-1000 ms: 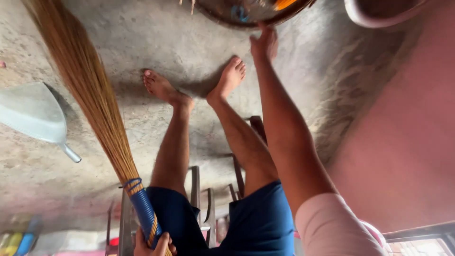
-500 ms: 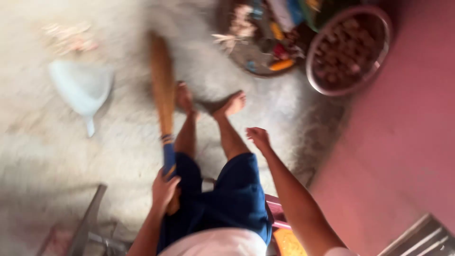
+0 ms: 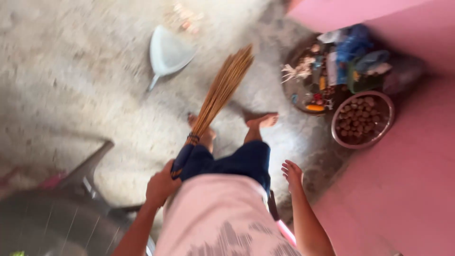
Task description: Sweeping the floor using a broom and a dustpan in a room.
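My left hand grips the blue-wrapped handle of a straw broom, whose brown bristles slant up and to the right above the concrete floor. My right hand hangs free beside my hip, fingers loosely spread and holding nothing. I stand barefoot in blue shorts and a pale pink shirt. A pale dustpan lies on the floor beyond the broom's tip. The picture is blurred by motion.
A round tray of mixed small items and a metal bowl of brown round things sit on the floor at the right, against a pink wall. A metal frame and a grey round surface are at lower left.
I have straightened up from a deep bend. My right hand came away from the tray's rim and dropped to my side. The broom swung from left toward the middle.
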